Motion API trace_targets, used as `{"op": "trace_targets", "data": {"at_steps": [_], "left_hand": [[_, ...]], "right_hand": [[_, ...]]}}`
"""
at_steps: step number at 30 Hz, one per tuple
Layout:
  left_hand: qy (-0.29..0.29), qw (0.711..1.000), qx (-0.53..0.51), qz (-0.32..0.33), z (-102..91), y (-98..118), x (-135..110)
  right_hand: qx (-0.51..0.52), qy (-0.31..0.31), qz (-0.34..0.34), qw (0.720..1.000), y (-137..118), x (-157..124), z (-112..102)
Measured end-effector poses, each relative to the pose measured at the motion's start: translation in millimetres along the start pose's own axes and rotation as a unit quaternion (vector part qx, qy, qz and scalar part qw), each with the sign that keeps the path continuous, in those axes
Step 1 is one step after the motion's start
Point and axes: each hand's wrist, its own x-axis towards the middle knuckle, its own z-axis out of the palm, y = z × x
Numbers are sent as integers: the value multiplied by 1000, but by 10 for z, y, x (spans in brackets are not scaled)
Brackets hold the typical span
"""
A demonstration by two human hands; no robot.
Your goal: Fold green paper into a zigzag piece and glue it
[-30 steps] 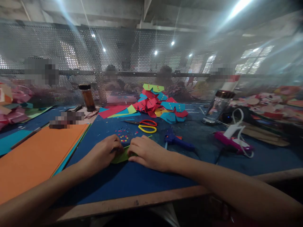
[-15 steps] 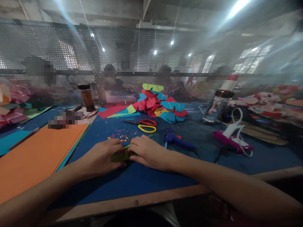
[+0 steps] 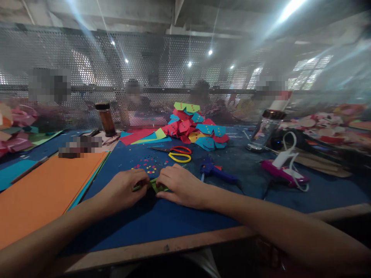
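Note:
My left hand (image 3: 126,189) and my right hand (image 3: 181,185) meet over a small green paper piece (image 3: 155,187) on the blue table top (image 3: 162,220). Both hands have their fingers curled and pinch the paper between them, pressing it down. Most of the paper is hidden under my fingers. Tiny coloured paper dots (image 3: 146,166) lie just beyond my hands.
Red and yellow scissors (image 3: 178,153) and a blue glue gun (image 3: 216,172) lie past my hands. A heap of folded coloured paper shapes (image 3: 197,129) is further back. Orange sheets (image 3: 43,189) lie left, a pink glue gun (image 3: 285,173) right, a brown jar (image 3: 106,119) and a glass jar (image 3: 265,129) behind. People sit beyond the perforated screen.
The green piece looks narrower now, more folded up under my fingers. My left hand shifted slightly over it and back; my right hand stayed put.

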Motion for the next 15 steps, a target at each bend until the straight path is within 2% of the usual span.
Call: {"op": "trace_targets", "data": {"at_steps": [8, 15], "left_hand": [[-4, 1000, -12, -6, -14, 13, 4], [-39, 999, -2, 36, -16, 20, -7]], "right_hand": [[-40, 25, -20, 999, 1, 9, 57], [39, 33, 53, 997, -23, 20, 71]]}}
